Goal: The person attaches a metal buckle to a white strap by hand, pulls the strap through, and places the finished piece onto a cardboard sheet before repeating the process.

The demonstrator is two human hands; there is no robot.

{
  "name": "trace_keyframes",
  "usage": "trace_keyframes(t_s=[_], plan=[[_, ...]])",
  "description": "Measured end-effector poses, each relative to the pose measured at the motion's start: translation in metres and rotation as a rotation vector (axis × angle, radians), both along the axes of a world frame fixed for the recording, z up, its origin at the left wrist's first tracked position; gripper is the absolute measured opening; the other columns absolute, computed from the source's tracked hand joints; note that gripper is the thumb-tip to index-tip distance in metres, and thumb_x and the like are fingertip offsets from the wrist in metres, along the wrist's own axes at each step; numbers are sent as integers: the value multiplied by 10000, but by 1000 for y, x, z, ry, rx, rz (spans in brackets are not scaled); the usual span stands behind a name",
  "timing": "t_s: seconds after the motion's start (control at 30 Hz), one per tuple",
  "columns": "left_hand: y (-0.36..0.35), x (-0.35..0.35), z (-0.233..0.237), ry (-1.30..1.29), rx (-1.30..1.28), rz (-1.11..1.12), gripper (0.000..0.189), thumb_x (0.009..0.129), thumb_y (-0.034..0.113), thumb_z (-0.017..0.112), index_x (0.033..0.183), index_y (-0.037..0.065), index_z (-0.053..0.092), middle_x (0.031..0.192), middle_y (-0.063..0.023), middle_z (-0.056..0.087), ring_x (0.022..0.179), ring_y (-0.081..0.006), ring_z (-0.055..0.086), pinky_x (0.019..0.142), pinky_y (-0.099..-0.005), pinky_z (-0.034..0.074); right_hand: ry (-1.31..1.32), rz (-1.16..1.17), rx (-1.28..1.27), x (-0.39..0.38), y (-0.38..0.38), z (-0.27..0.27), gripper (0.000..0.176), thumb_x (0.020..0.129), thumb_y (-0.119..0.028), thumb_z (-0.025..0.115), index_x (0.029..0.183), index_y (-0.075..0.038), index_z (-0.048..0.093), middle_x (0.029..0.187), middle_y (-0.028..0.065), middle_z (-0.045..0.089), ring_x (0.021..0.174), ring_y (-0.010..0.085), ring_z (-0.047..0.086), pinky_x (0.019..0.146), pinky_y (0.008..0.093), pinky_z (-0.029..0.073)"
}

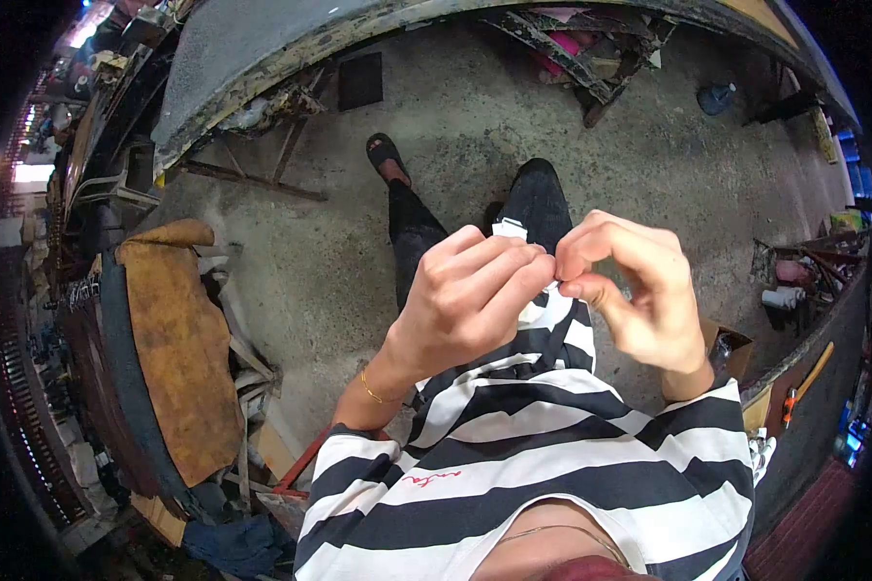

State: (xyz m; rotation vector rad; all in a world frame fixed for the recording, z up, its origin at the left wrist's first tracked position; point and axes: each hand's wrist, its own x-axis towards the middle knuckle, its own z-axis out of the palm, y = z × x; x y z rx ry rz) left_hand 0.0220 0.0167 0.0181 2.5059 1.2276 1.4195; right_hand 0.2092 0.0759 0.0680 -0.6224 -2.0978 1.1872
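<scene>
Both hands meet in front of the striped shirt, above my lap. My left hand (475, 295) has its fingers curled together, with a small white piece (510, 229) showing just beyond the knuckles. Thumb and index finger of my right hand (639, 286) pinch at something tiny beside the left fingertips. What lies between the fingertips is too small and hidden to name. More white shows below the hands, where I cannot separate it from the shirt.
A large worn table (262, 73) spans the far side. Brown hide-like sheet (179, 363) lies at the left. A blue container (716, 98) stands on the floor at far right. An orange-handled tool (790, 407) and a cardboard box (731, 349) are at the right.
</scene>
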Motion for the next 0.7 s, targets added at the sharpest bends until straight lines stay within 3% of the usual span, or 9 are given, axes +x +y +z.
trace_keyframes(t_s=[0.1,0.13,0.2,0.27,0.33,0.47,0.53,0.57,0.7], plan=[[-1,2,2,-6,-5,-5,264,615,-19,631,878,-25,629,819,-99,660,698,-206,642,550,-309,432,182,160,-422,4,9,-14,81,816,73,655,859,30,602,813,43,630,734,87,588,636,244,456],[-1,2,2,-15,-12,-12,254,622,-20,635,877,-23,631,811,-96,661,692,-203,644,550,-306,433,182,157,-422,4,9,-13,81,816,73,655,859,30,602,813,43,630,734,87,588,636,244,456],[-1,3,-2,-57,-17,-29,243,635,-19,642,878,-18,634,800,-92,661,684,-199,645,549,-301,433,239,140,-856,4,10,-10,115,799,18,711,810,24,597,830,103,620,751,130,563,679,256,454],[0,4,-2,-95,-15,-43,233,647,-18,649,880,-13,637,788,-88,661,677,-194,647,549,-296,434,208,190,-851,10,15,-20,116,811,3,716,822,22,602,858,106,622,753,112,558,681,236,451],[0,5,-2,-156,-35,-58,216,666,-15,658,880,-1,637,777,-83,663,667,-188,648,550,-291,437,319,251,-825,9,16,-25,70,853,40,667,902,44,616,832,28,643,763,64,595,670,205,472],[0,4,-1,-148,-63,-72,211,669,-15,661,877,8,635,779,-81,664,668,-187,648,551,-289,440,257,180,-697,11,11,-10,90,834,26,688,903,38,632,803,36,648,758,86,614,655,236,483],[0,4,-1,-144,-76,-78,220,659,-22,655,875,11,632,788,-76,664,676,-185,650,554,-289,441,55,215,-267,13,15,-2,116,792,43,700,894,23,649,799,70,655,750,135,638,648,281,493],[0,4,-1,-143,-75,-77,220,659,-22,655,875,11,632,788,-76,664,676,-185,650,554,-289,441,1,163,-150,12,12,3,140,738,59,701,856,12,642,805,112,646,757,219,651,657,319,501],[0,3,1,-71,-52,-36,248,628,-41,636,872,-2,624,800,-83,657,671,-192,639,543,-299,427,-42,34,137,2,-3,14,151,706,71,679,827,17,608,799,134,626,745,303,630,645,339,495]])
